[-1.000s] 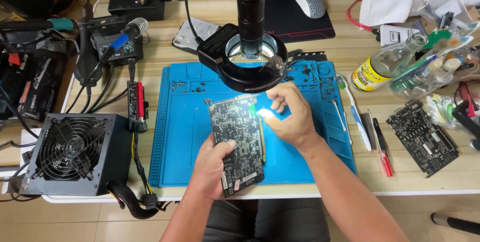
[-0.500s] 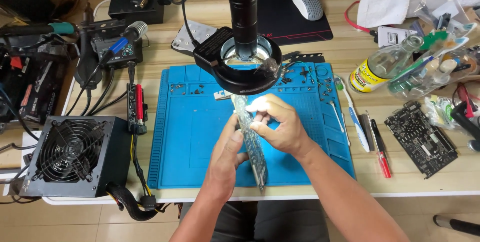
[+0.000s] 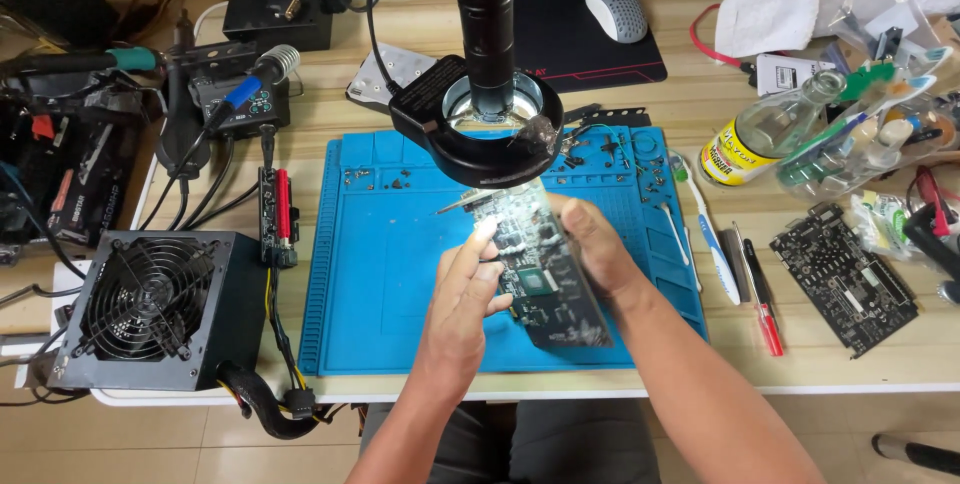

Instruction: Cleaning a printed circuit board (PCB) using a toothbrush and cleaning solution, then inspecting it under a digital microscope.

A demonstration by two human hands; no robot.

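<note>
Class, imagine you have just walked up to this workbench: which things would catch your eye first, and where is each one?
First comes the dark circuit board, held tilted over the bright blue work mat at the centre by the left hand and right hand. Just above it hangs the black microscope ring light. At the left edge of the table sits a black power supply with its round fan grille.

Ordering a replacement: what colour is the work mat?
Blue, seen clearly in the head view: mat.
</note>
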